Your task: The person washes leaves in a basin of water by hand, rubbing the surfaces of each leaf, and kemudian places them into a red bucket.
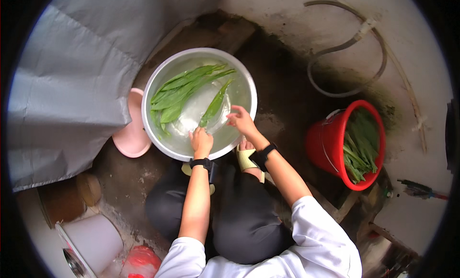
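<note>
A wide metal basin (pixel 238 134) holding water rests on the floor before me. At its near side my left hand (pixel 202 142) grips the lower end of a single green leaf (pixel 215 104), which points away from me through the water. My right hand (pixel 242 121) hovers over the basin's right part with fingers apart and nothing in them, just right of that leaf. More long green leaves (pixel 183 91) lie in a bunch along the basin's left side, partly under water. Dark bands circle both wrists.
To the right, a red bucket (pixel 323 145) holds leafy greens (pixel 363 145). A pink plastic tub (pixel 133 141) sits left of the basin, partly behind a grey sheet (pixel 72 98). A hose (pixel 312 67) loops along the right wall. A white bucket (pixel 93 238) lies at lower left beside a red bag (pixel 143 260).
</note>
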Demonstrator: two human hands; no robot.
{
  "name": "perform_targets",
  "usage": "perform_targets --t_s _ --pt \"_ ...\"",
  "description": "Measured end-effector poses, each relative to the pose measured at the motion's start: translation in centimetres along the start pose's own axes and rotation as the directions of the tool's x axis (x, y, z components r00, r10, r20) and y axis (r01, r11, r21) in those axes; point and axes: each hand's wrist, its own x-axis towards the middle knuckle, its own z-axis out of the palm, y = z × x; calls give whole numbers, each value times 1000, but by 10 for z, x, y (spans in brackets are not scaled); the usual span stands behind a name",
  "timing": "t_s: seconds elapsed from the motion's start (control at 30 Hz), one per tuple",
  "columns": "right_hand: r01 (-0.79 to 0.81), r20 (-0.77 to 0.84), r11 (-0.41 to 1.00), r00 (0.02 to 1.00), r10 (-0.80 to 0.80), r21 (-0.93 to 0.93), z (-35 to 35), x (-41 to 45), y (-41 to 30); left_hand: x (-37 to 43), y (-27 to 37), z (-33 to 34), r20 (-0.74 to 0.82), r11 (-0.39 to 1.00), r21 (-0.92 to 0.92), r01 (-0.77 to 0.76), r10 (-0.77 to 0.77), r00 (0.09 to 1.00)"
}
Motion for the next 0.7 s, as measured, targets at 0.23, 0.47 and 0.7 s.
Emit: perform_targets --t_s 0.23,0.47,0.7 --pt "-84 -54 996 995 86 40 54 41 26 -9 -2 -8 -2 989 60 -135 135 991" --pt "-86 76 961 991 110 -264 49 41 54 -9 15 -11 -220 956 -212 -204 156 963" --pt "91 36 899 996 -84 -428 52 34 64 -11 6 -13 -86 806 -588 -68 21 996"
